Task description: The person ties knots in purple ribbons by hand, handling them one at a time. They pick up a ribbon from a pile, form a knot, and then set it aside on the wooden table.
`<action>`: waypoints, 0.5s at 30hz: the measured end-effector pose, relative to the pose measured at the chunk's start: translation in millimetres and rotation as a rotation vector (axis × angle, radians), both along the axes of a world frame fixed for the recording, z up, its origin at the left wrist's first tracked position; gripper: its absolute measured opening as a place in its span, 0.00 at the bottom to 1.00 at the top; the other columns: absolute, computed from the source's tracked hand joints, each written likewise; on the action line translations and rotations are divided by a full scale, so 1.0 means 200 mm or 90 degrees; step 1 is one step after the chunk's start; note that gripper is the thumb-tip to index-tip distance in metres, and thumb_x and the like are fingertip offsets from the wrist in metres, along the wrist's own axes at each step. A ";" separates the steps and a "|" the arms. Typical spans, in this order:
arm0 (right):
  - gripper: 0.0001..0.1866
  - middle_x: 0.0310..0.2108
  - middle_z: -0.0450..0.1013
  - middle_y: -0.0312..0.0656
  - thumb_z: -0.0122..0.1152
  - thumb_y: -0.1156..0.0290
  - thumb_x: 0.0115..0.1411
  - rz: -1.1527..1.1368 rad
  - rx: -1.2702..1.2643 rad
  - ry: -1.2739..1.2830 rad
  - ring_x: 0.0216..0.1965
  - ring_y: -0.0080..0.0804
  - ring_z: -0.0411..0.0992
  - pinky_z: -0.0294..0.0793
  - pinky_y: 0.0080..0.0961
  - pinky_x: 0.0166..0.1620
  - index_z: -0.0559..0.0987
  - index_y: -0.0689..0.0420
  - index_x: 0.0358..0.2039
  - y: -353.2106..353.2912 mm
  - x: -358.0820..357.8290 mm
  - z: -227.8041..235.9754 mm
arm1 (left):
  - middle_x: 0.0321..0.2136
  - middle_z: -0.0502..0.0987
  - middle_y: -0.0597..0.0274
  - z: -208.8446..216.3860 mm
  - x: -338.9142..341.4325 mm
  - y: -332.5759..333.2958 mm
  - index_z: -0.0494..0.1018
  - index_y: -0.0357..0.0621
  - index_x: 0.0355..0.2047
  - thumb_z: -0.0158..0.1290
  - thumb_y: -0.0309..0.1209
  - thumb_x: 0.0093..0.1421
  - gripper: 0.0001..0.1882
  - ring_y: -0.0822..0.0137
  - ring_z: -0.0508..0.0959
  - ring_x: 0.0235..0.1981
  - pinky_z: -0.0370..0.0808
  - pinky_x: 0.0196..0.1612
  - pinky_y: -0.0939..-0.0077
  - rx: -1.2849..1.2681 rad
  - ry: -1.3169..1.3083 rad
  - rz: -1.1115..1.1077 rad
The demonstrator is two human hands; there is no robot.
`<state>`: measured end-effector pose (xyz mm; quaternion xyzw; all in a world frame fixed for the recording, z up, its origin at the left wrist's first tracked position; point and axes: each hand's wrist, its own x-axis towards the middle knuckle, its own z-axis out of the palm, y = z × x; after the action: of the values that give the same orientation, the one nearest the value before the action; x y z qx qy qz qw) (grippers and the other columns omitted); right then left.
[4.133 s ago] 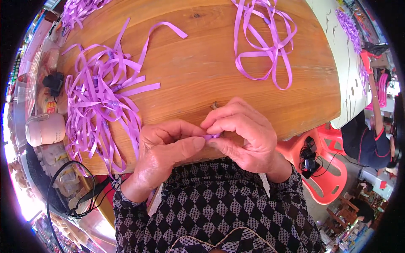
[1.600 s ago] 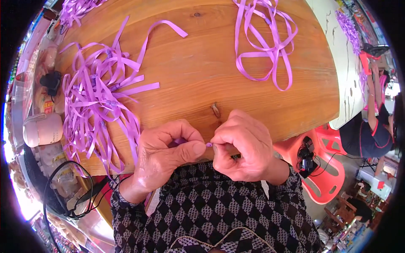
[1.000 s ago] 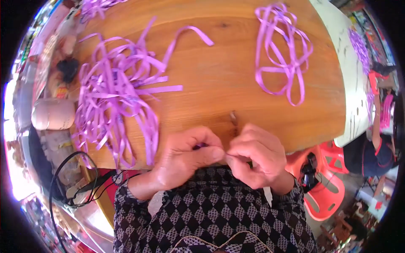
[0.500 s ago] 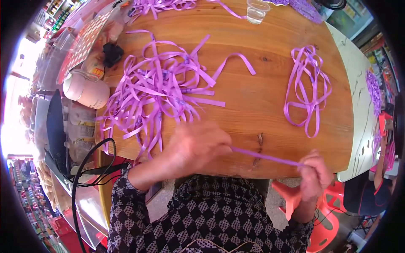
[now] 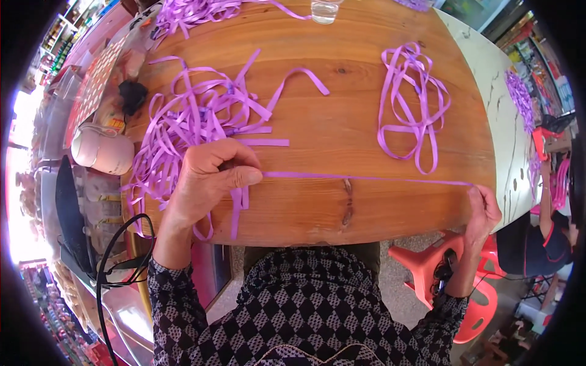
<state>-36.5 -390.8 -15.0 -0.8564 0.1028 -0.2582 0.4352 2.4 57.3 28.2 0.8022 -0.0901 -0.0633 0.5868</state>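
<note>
A narrow purple ribbon (image 5: pixel 366 178) is stretched straight across the near part of the wooden table (image 5: pixel 317 213). One end is pinched between thumb and fingers of my left hand (image 5: pixel 217 174), which is over the near edge of a tangled ribbon pile (image 5: pixel 201 116). At the right, past the table's curved edge, my right hand (image 5: pixel 482 210) pinches the other end with its fingertips. Beyond the taut ribbon, a looped bundle of purple ribbon (image 5: pixel 415 113) lies apart on the table's right side.
A clear plastic cup (image 5: pixel 324 11) stands at the far edge beside more purple ribbon (image 5: pixel 201 13). On the left are a pink-white jar (image 5: pixel 102 149) and a black cable (image 5: pixel 102 268). An orange stool (image 5: pixel 427 262) is below right; another person (image 5: pixel 540 244) sits at the far right.
My hands have drawn apart, the left toward the left and the right outward and up, so a longer stretch of ribbon now spans between them. The view has shifted slightly.
</note>
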 end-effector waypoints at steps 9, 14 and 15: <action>0.21 0.36 0.73 0.44 0.67 0.75 0.42 0.458 -0.147 -0.143 0.35 0.39 0.70 0.69 0.28 0.37 0.75 0.62 0.39 0.85 0.03 0.22 | 0.22 0.72 0.68 0.07 -0.06 -0.37 0.69 0.34 0.43 0.62 0.33 0.48 0.24 0.81 0.70 0.23 0.65 0.27 0.89 -0.245 0.241 -0.044; 0.16 0.28 0.72 0.37 0.67 0.74 0.40 0.541 -0.061 -0.169 0.26 0.34 0.67 0.66 0.26 0.29 0.78 0.58 0.33 0.92 0.10 0.17 | 0.23 0.74 0.65 0.09 -0.10 -0.40 0.69 0.31 0.42 0.56 0.44 0.53 0.26 0.79 0.69 0.20 0.63 0.23 0.88 -0.317 0.244 -0.014; 0.14 0.25 0.72 0.36 0.67 0.75 0.40 0.527 -0.060 -0.189 0.24 0.33 0.65 0.65 0.26 0.28 0.78 0.58 0.31 0.92 0.10 0.17 | 0.24 0.74 0.66 0.09 -0.09 -0.38 0.70 0.32 0.42 0.52 0.40 0.57 0.22 0.79 0.70 0.23 0.65 0.27 0.88 -0.279 0.267 -0.050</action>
<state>-16.0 -207.1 18.3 -0.7980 -0.3244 -0.1864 0.4725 -16.0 -19.3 46.5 0.6218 -0.0091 -0.2291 0.7489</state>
